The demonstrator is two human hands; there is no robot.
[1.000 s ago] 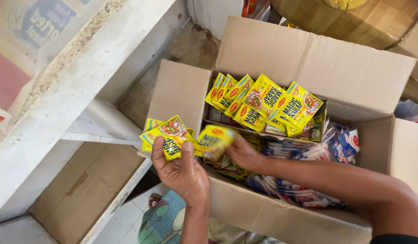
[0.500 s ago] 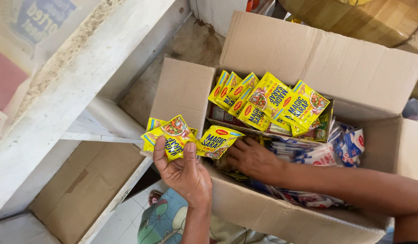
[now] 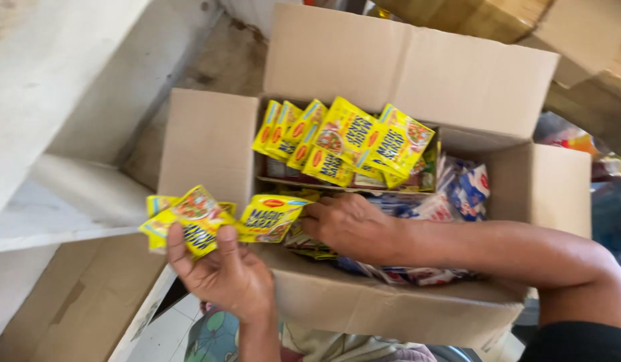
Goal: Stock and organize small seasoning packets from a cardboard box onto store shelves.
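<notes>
White wooden shelf frame (image 3: 69,127) fills upper left, paint worn, dusty. Below it a flattened brown cardboard sheet (image 3: 76,308) on a lower board. Right of that sheet, white tiled floor (image 3: 166,335) and patterned cloth (image 3: 216,338). Far right of shelf, brown cartons (image 3: 579,40). Daylight, soft.

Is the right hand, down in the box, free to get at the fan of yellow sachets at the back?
Probably yes. The right hand lies inside the open cardboard box, just in front of the fan of yellow sachets. The flaps are folded back and nothing covers the sachets.
</notes>
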